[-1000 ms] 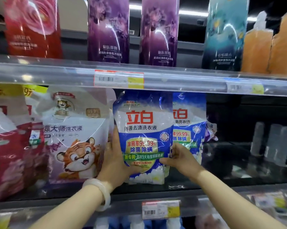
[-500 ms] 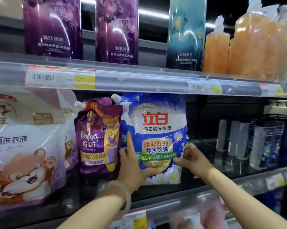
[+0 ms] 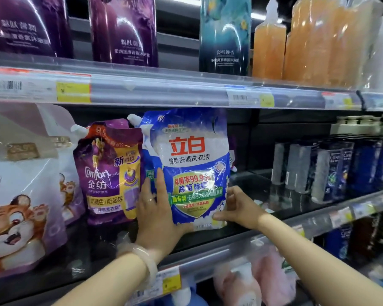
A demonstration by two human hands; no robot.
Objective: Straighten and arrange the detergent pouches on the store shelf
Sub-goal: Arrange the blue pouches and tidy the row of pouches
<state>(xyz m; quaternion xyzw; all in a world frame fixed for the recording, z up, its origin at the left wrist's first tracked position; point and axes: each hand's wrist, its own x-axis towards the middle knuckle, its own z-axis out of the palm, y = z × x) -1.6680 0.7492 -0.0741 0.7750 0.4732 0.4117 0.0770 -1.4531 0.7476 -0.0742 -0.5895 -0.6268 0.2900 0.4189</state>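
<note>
In the head view, you are holding the blue detergent pouch (image 3: pixel 192 164) upright on the middle shelf (image 3: pixel 274 208), its base sitting near the front edge and its white spout pointing up to the left. Your left hand (image 3: pixel 155 215) is clasping the pouch's lower left edge, with one digit lying straight up the printed front and the other fingers (image 3: pixel 145 195) slipping in beside the purple Comfort pouch (image 3: pixel 109 173), which is standing just to the left and touching it. Your right hand (image 3: pixel 237 206) is pinching the pouch's lower right corner with curled fingers. A pale bracelet (image 3: pixel 146 259) is sitting on your left wrist. Farther left, a large tiger pouch (image 3: pixel 20 206) is leaning on the same shelf, and dark bottles (image 3: pixel 332 173) are standing well apart to the right.
</note>
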